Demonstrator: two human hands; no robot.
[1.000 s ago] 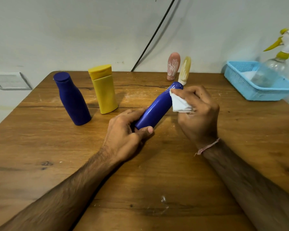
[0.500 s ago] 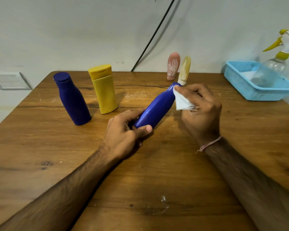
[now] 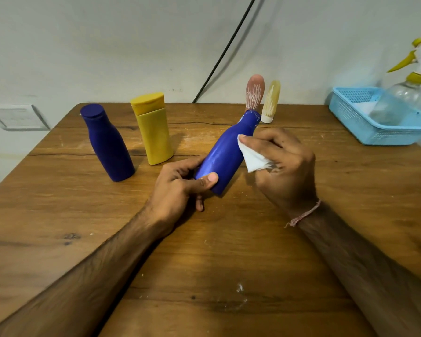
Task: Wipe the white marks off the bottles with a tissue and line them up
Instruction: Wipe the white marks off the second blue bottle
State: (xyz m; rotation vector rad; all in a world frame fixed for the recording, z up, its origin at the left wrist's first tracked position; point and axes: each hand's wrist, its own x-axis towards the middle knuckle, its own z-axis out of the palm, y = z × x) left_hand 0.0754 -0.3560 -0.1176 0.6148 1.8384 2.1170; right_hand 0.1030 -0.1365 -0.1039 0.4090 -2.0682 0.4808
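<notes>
Where the wooden table (image 3: 204, 263) lay nearest the camera, a few white smears (image 3: 240, 288) marked its surface between the two bare forearms. Farther in, the left hand (image 3: 178, 190) held the base end of a bright blue bottle (image 3: 225, 154). Its grip was closed round the bottle, thumb across the near side and fingers curled behind. The bottle was tilted, with its base toward the person and its capped neck pointing up and away to the right. Whether the base touched the table could not be told. Faint white marks showed on its cap and neck.

Just right of it was the right hand (image 3: 284, 166), with a thread bracelet (image 3: 304, 214) at the wrist. Its grip was pinched on a folded white tissue (image 3: 252, 158), and the fingertips pressed the tissue's upper corner against the bottle's shoulder.

Beyond and to the left, a dark blue bottle (image 3: 107, 147) and a yellow bottle (image 3: 153, 132) with a flip cap stood upright side by side, near each other but apart. Behind the held bottle's cap, near the table's far edge, stood a pink bottle (image 3: 254, 92) streaked with white marks. Just beside it on the right was a pale yellow bottle (image 3: 272, 100), also marked with white. At the far right corner sat a light blue basket (image 3: 357, 122) with a clear spray bottle (image 3: 399, 98) in it. A black cable (image 3: 224, 49) ran up the wall behind.
</notes>
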